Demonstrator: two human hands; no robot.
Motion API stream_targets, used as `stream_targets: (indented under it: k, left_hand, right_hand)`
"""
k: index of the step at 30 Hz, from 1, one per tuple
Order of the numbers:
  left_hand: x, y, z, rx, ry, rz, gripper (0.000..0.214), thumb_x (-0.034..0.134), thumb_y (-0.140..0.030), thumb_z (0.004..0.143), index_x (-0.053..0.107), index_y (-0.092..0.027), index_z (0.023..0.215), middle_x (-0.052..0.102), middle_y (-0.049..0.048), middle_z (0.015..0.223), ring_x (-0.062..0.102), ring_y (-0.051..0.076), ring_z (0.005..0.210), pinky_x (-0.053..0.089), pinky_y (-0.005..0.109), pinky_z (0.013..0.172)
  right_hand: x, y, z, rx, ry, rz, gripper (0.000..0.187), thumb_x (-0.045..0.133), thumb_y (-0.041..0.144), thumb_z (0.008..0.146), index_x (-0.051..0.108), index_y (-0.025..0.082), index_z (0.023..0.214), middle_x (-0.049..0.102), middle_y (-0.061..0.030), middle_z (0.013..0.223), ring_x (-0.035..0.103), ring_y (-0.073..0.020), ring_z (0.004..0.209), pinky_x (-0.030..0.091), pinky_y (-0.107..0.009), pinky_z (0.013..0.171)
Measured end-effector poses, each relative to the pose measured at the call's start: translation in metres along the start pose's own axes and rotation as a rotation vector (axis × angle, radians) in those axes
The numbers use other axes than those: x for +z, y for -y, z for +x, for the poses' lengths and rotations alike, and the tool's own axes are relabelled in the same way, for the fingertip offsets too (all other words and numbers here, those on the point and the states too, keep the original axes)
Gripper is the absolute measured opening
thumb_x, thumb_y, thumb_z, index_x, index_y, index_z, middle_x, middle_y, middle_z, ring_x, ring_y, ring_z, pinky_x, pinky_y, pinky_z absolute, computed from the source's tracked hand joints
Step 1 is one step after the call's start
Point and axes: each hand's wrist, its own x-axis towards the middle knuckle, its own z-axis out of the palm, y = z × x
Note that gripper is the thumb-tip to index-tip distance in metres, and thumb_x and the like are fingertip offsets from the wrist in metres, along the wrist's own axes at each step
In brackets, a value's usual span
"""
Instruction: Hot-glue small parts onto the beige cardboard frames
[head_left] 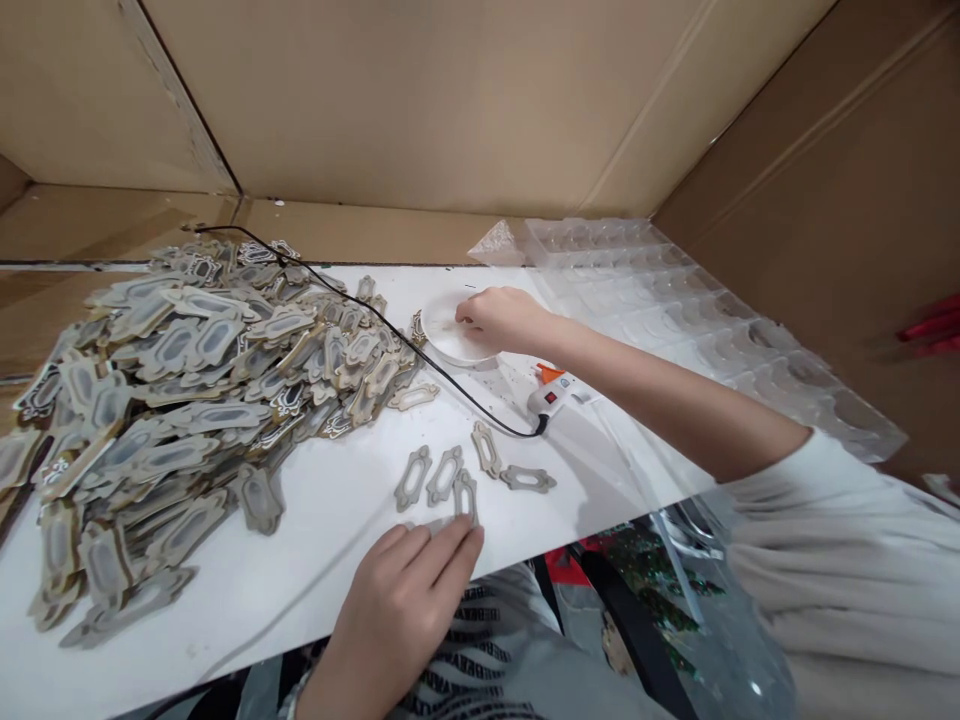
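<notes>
My left hand (409,590) lies on the white board (315,520), fingers stretched flat, fingertips touching one of several small ornate frame pieces (463,492) laid in a row. My right hand (499,317) reaches out over a round white dish (446,345), fingers pinched together inside it; what they hold is too small to make out. A white glue gun (553,395) with an orange tip lies beside my right forearm, its black cord (375,315) running across the pile.
A big heap of the same frame pieces (172,400) covers the left of the board. Clear plastic blister trays (697,320) lie at the right. Cardboard walls (450,100) close in the back and right.
</notes>
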Motion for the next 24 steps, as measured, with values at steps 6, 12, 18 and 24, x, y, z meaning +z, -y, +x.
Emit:
stream_targets:
  k: [6, 12, 18, 24]
  left_hand:
    - [-0.001, 0.001, 0.002, -0.048, -0.031, 0.031, 0.028, 0.053, -0.002, 0.087, 0.068, -0.011, 0.109, 0.075, 0.0101, 0.108, 0.063, 0.018, 0.075, 0.045, 0.034, 0.067]
    - [0.000, 0.001, 0.002, -0.055, -0.034, 0.010, 0.033, 0.051, 0.001, 0.085, 0.068, -0.013, 0.109, 0.075, 0.0085, 0.110, 0.061, 0.016, 0.071, 0.044, 0.033, 0.064]
    - [-0.001, -0.001, 0.002, -0.125, -0.113, 0.036, 0.019, 0.062, -0.008, 0.086, 0.068, -0.014, 0.104, 0.075, 0.0083, 0.106, 0.065, 0.018, 0.075, 0.048, 0.034, 0.068]
    - [-0.002, -0.002, 0.006, -0.163, -0.150, 0.029, 0.017, 0.065, -0.010, 0.086, 0.068, -0.015, 0.101, 0.075, 0.0073, 0.102, 0.068, 0.019, 0.080, 0.050, 0.034, 0.073]
  right_hand:
    - [0.007, -0.004, 0.002, 0.009, -0.044, -0.034, 0.034, 0.047, 0.013, 0.091, 0.069, 0.021, 0.116, 0.073, -0.0108, 0.113, 0.067, -0.0259, 0.101, 0.041, -0.029, 0.070]
    - [0.011, -0.007, 0.007, 0.031, -0.067, -0.039, 0.032, 0.050, 0.014, 0.089, 0.068, 0.019, 0.115, 0.074, -0.0138, 0.104, 0.068, -0.0275, 0.095, 0.037, -0.029, 0.066]
    - [0.006, -0.008, 0.006, 0.039, -0.109, 0.011, 0.037, 0.046, 0.008, 0.090, 0.067, 0.018, 0.119, 0.072, -0.0151, 0.111, 0.066, -0.0279, 0.100, 0.038, -0.030, 0.070]
    - [-0.004, -0.012, 0.000, 0.036, -0.163, 0.156, 0.036, 0.046, 0.005, 0.089, 0.071, 0.015, 0.113, 0.073, -0.0109, 0.110, 0.065, -0.0228, 0.101, 0.042, -0.030, 0.079]
